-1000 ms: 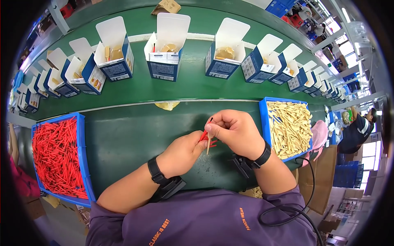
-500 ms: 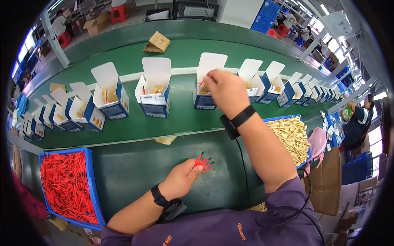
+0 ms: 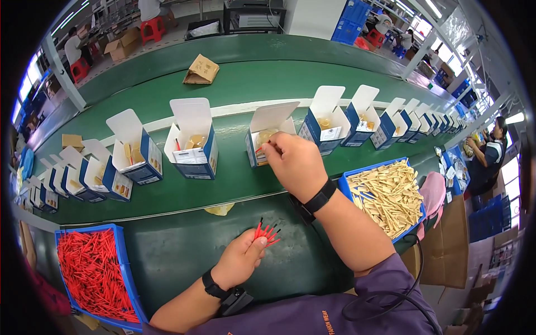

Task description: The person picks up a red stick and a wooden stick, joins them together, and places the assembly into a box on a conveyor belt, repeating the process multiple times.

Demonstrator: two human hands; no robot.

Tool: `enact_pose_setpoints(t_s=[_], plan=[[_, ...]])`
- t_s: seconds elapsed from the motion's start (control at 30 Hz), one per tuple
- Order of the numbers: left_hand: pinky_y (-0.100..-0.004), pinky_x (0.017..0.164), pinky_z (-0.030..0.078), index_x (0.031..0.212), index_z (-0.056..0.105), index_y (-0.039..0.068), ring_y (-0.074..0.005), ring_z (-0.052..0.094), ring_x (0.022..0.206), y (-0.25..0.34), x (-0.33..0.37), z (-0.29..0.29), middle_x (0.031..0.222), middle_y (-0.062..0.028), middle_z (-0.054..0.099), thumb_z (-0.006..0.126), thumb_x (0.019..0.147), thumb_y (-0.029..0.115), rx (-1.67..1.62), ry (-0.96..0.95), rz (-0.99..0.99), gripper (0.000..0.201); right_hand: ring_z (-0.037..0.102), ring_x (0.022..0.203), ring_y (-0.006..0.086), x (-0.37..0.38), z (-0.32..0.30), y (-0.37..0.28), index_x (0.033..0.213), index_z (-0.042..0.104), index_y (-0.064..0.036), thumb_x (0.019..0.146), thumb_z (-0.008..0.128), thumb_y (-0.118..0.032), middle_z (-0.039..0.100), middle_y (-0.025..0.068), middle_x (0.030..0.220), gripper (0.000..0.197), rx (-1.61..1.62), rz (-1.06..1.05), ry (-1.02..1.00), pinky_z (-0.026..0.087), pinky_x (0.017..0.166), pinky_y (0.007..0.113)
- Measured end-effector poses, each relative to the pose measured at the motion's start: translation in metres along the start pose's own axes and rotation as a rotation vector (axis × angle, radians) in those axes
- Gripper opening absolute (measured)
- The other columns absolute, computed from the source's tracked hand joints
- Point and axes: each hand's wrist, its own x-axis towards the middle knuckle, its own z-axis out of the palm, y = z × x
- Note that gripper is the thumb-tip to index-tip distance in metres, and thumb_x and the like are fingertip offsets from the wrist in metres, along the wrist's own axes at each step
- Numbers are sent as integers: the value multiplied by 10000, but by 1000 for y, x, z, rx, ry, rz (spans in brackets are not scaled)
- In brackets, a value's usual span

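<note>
In my left hand (image 3: 239, 259), a small bundle of thin red sticks with black tips (image 3: 267, 233) is gripped, fanned out beyond the thumb. My right hand (image 3: 298, 164) pinches a single red stick (image 3: 260, 148) at the opening of a blue-and-white carton (image 3: 255, 129). That carton's white flap is raised and leans over; a yellowish item (image 3: 266, 135) shows inside, partly behind my fingers. Left of it stands another open carton (image 3: 195, 162), with a red stick upright beside a white packet and a yellowish item.
More open cartons (image 3: 137, 159) line the green belt (image 3: 240, 184) both ways. A blue bin of red sticks (image 3: 124, 262) stands at left, a blue bin of flat wooden pieces (image 3: 341, 187) at right. Beyond lies a brown paper packet (image 3: 201, 70). A co-worker (image 3: 491, 151) is far right.
My right hand has come down and left to the carton's opening with the red stick. The cartons sit further left and lower in view; the view itself has shifted too. My left hand keeps its bundle.
</note>
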Motion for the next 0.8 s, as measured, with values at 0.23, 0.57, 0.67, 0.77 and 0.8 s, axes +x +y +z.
enact_pose_setpoints(t_s=[0.23,0.57,0.67,0.77,0.8], plan=[[-196,495,314,1099,531,94,-37,356,581,1,2,-1,716,55,432,450,1072,248,42,-3,16,176,653,677,366,1,1,-4,851,663,-18,873,672,-137,662,175,740,122,0,-101,8,532,627,419],[-201,505,322,1131,562,83,-47,389,583,10,9,6,715,37,459,464,1060,226,-27,-23,-54,187,707,781,369,53,30,1,766,729,-55,774,651,-103,712,184,806,92,-421,10,-409,572,707,462],[-206,517,335,1144,566,83,-56,411,585,15,7,-4,727,25,479,468,1050,196,-161,-4,-72,177,704,826,363,60,27,-10,803,734,-46,798,653,-113,714,188,843,105,-399,-56,-499,570,736,446],[-212,503,328,1144,552,93,-67,401,556,12,15,-4,741,19,485,484,1039,187,-293,0,-61,156,697,862,347,28,-5,-9,842,726,-23,844,655,-149,713,184,898,145,-87,-238,-87,564,772,416],[-213,494,323,1140,545,97,-73,391,542,11,17,-4,750,18,484,496,1037,197,-314,8,-51,152,693,867,340,13,-23,-5,871,723,-17,853,666,-167,712,178,915,161,-54,-192,-50,560,787,403]])
